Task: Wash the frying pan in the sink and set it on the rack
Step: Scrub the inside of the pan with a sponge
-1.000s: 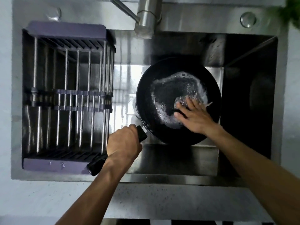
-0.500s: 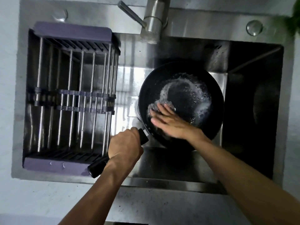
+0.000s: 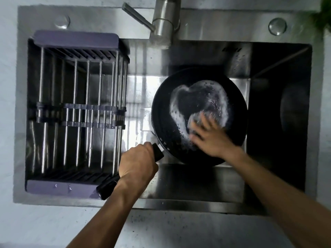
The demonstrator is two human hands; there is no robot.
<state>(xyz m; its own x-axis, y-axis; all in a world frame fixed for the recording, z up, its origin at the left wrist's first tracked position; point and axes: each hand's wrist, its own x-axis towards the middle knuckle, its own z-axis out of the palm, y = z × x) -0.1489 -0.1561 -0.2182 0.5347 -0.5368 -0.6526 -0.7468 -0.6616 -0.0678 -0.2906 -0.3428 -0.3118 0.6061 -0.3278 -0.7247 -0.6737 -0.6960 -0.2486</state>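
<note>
The left hand [image 3: 137,164] has its fingers wrapped tight around the black handle [image 3: 107,188] of the frying pan [image 3: 161,111]. The right hand [image 3: 213,138], fingers [image 3: 206,120] spread, presses a blurred scrubber [image 3: 196,119] into foam [image 3: 222,104] inside the pan, which sits in the sink [image 3: 197,176], right of the rack [image 3: 75,40].

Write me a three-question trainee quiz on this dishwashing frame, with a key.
1. True or false: the left hand is closed around the frying pan handle.
2. Where does the rack sit relative to the pan? A) left of it, in the sink B) right of it C) under it
3. Fill in: the right hand presses a scrubber against the pan's ____ surface, which is streaked with foam.

Key: 1 true; 2 A; 3 inner. The scrubber is blurred, so its type is unclear.
</note>
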